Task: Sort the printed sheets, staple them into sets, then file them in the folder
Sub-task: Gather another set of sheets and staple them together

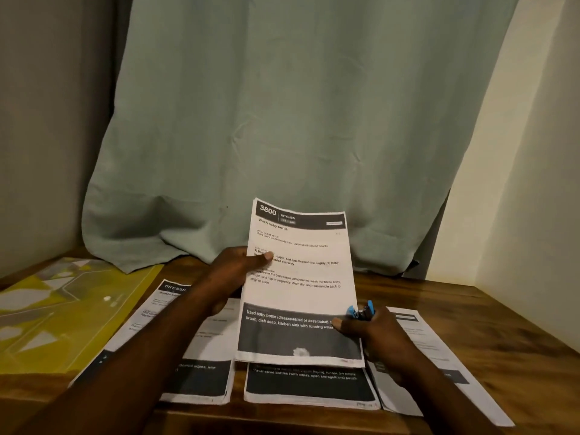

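I hold a printed set (301, 290) headed "3800 KITCHEN, Wash baby bottle" tilted up above the table. My left hand (233, 271) grips its left edge, thumb on the text. My right hand (373, 332) pinches its lower right edge and also holds a small blue stapler (362, 310). Other printed sheets lie flat below: one at left (147, 318), one under my left arm (204, 378), one in the middle (309, 387) and one at right (439, 350). A yellow patterned folder (62, 312) lies at the far left.
The wooden table (502, 312) sits in a corner. A pale green curtain (282, 120) hangs behind and drapes onto the table's back edge. A light wall (533, 183) stands on the right.
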